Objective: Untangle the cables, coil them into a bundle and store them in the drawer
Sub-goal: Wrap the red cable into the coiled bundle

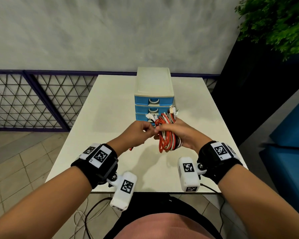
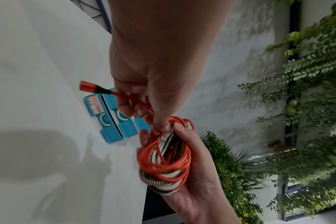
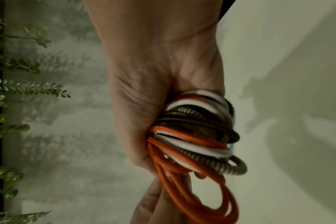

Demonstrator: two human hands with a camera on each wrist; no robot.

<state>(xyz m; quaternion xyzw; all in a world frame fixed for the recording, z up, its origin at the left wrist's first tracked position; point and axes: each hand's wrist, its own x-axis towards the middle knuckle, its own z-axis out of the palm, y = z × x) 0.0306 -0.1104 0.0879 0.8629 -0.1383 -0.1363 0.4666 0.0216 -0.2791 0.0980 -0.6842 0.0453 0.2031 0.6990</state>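
Observation:
A coiled bundle of red, white and striped cables [image 1: 166, 135] [image 2: 167, 159] [image 3: 197, 136] hangs above the white table [image 1: 110, 121], just in front of the blue drawer unit [image 1: 154, 94] [image 2: 109, 121]. My right hand [image 1: 171, 131] [image 3: 153, 106] grips the bundle round its middle, and several plugs [image 1: 172, 110] stick up out of the top. My left hand [image 1: 149, 131] [image 2: 144, 109] pinches the loose red cable right beside the coil. Its red plug [image 2: 88, 87] [image 1: 131, 149] pokes out behind my fingers. The drawers that show look pushed in.
The drawer unit stands at the table's far middle. A mesh fence [image 1: 33, 100] runs at the left, a leafy plant [image 1: 280, 23] stands at the upper right, and a blue seat [image 1: 292, 135] is to the right. Loose wires [image 1: 86, 216] lie on the floor.

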